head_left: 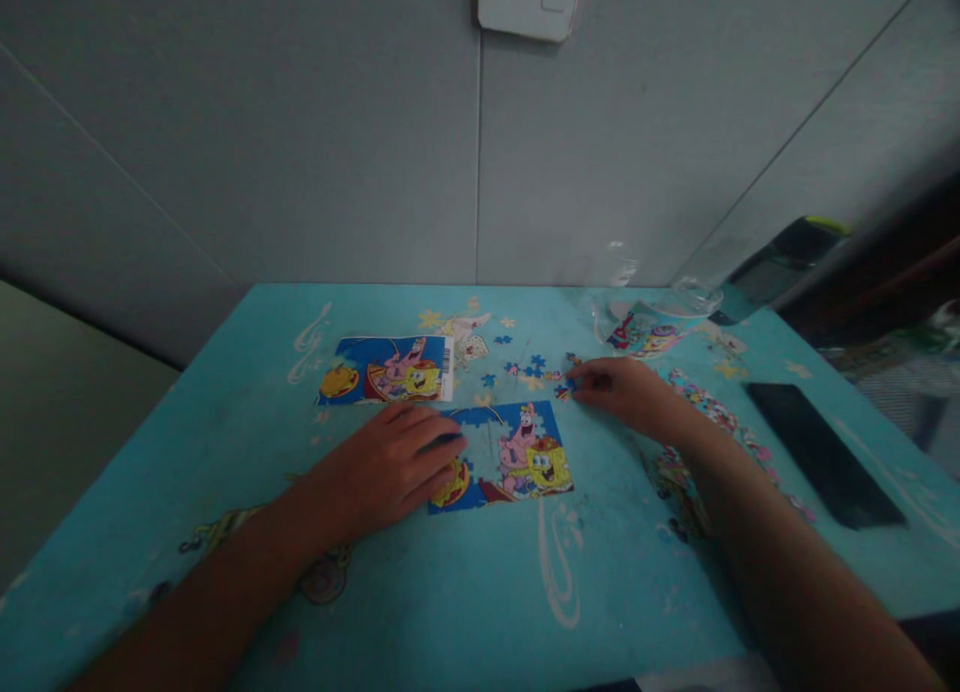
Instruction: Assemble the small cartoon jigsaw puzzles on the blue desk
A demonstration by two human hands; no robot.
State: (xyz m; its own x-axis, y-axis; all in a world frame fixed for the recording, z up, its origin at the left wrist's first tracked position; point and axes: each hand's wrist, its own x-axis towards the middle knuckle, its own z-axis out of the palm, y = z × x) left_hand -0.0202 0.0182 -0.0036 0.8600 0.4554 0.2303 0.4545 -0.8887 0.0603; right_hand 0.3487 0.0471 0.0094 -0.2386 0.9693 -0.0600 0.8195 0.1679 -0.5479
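Observation:
A partly assembled jigsaw puzzle (536,462) lies on the table, showing a yellow square cartoon figure, a pink figure and a burger on blue. A gap in its middle shows the table. My left hand (405,462) rests at its left edge, fingers loosely bent and apart, covering part of that side. Beyond the puzzle's upper right corner, my right hand (615,387) pinches a small puzzle piece (571,383) at its fingertips. Several loose pieces (534,366) lie scattered left of those fingertips. Behind my left hand is a reference picture card (390,369) with the same scene.
Many small loose pieces (712,407) spread beside my right forearm. A dark flat rectangular object (825,454) lies at the right. Clear plastic containers (694,297) stand at the back right, near a dark bottle-like object (784,262). A wall (360,172) borders the table's (225,422) far edge.

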